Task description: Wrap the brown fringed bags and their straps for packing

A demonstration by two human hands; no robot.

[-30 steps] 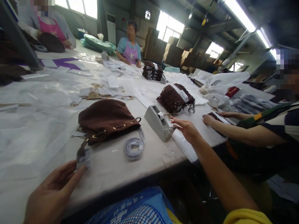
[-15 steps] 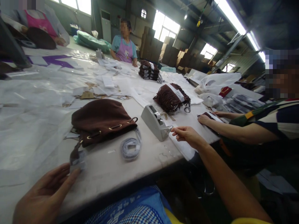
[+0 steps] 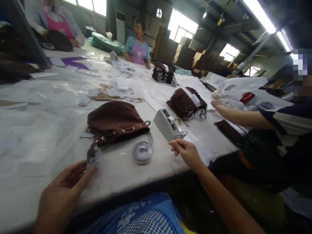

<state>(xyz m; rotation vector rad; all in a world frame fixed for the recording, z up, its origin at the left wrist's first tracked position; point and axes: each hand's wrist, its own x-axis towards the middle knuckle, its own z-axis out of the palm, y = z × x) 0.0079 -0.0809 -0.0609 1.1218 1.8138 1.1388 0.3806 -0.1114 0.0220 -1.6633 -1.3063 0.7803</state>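
A brown suede drawstring bag (image 3: 114,122) with gold eyelets lies on the white table (image 3: 117,175) in front of me. Its strap runs toward me and ends in a clear-wrapped piece (image 3: 94,159). My left hand (image 3: 60,195) lies at the table's near edge, fingers stretched out, fingertips touching that wrapped end. My right hand (image 3: 185,151) hovers just in front of a grey tape dispenser (image 3: 168,125), thumb and fingers pinched; what they pinch is too thin to make out. A coil of pale strap in plastic (image 3: 143,151) lies beside the bag.
A co-worker's arm (image 3: 234,113) reaches over the table at the right, near a brown fringed bundle (image 3: 186,102). A second fringed pile (image 3: 164,73) lies farther back. White sheets and paper scraps (image 3: 36,107) cover the left. Two people work at the far side.
My right hand has drawn back from the dispenser toward me, staying pinched. The co-worker's hand has lifted off the dark piece and reached farther onto the table. My left hand has stayed at the wrapped end.
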